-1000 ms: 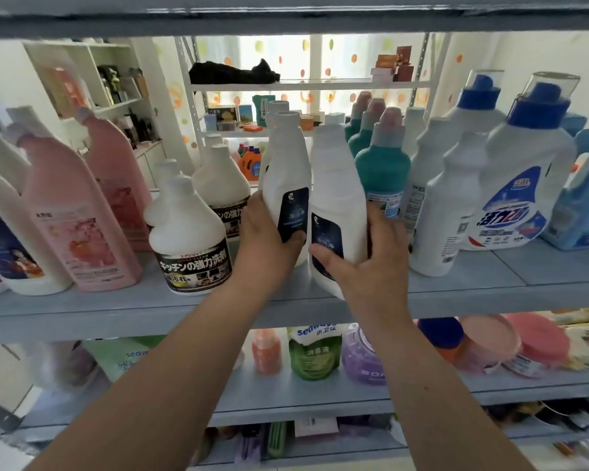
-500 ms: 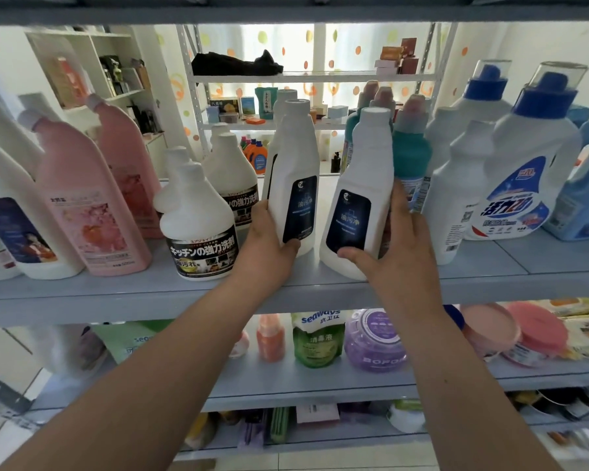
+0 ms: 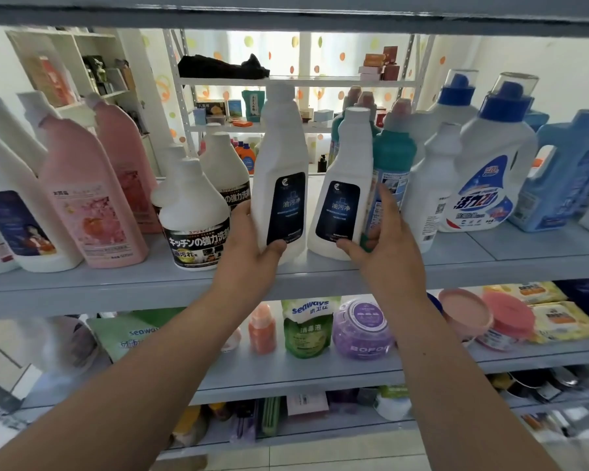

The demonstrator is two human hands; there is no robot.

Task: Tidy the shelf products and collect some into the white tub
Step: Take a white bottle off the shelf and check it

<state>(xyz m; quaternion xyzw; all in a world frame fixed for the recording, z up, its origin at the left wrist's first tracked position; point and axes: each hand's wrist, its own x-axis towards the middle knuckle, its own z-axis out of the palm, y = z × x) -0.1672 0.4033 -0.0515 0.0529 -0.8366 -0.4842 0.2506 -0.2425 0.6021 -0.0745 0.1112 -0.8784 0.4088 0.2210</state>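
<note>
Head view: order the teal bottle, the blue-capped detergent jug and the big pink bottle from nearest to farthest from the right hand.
1. The teal bottle, right beside the fingers of the right hand, just behind them.
2. The blue-capped detergent jug, farther off to the right.
3. The big pink bottle, far over on the left.

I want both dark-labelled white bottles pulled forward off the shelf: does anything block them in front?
Nothing visible does. The left hand grips the left bottle, the right hand the right bottle, both at the shelf front. The black-labelled bottle and the teal bottle stand only beside them. No tub in view.
</note>
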